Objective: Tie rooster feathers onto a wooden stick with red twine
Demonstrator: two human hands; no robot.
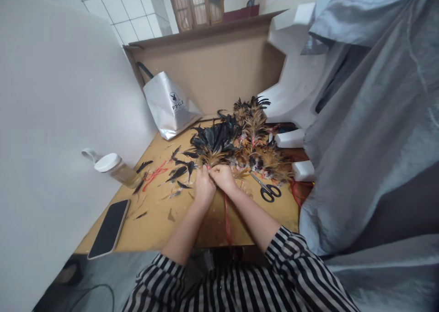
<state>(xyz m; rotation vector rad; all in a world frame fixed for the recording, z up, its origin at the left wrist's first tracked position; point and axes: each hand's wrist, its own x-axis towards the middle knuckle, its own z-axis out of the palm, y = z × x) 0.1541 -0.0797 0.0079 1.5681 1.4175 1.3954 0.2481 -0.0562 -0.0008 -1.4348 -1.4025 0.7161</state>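
Note:
Both hands meet at the base of a feather bundle, black at the top and tan lower down. My left hand is closed around the bundle's bottom end. Fingers pinched, my right hand presses against the same spot, where a bit of red string shows. A length of red string hangs from beneath the right hand over the table's front edge. Just right of the hands lie black-handled scissors, their blades pointing up-left. More tan and black feather bundles are heaped behind the scissors.
Loose black feathers and red string scraps litter the wooden table. Left are a phone and a lidded jar. A silver bag stands at the back. Grey cloth hangs on the right.

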